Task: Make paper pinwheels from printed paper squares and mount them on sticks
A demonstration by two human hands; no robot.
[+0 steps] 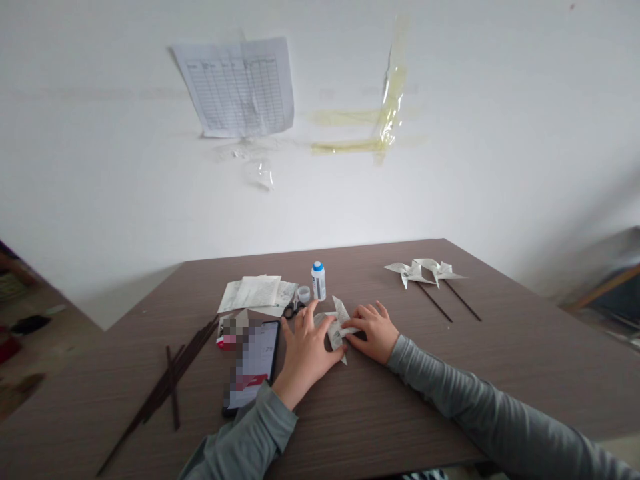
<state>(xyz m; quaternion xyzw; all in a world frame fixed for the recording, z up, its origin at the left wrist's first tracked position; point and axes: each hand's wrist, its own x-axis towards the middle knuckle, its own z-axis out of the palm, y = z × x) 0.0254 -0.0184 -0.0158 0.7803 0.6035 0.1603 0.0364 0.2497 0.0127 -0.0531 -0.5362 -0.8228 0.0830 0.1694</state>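
In the head view, the left hand (306,348) comes first, fingers spread wide, with forefinger and thumb on the left side of a paper pinwheel (336,338); whether they pinch it or only press it down, I cannot tell. The pinwheel lies on the table (500,380) between the two hands, to the right of the left palm. It has no clear long axis, but one pointed tip aims away toward the wall and another back toward the person. Neither hand is nearer: the right hand (373,331) touches its right side, thumb and forefinger narrowed on a blade.

Counted left to right: one bundle of dark sticks (167,380), too overlapped to number, with a single stick (173,390) crossing it; one small red packet (227,343), partly blurred out; one phone (260,357) beside the left wrist; several loose sheets of paper (257,291), at least two; one pair of scissors (289,311); one small round tub (303,294); one bottle (319,285) with a blue cap, upright; and, well apart at the far right, two more pinwheels (409,273), side by side, each with one dark stick (436,303).
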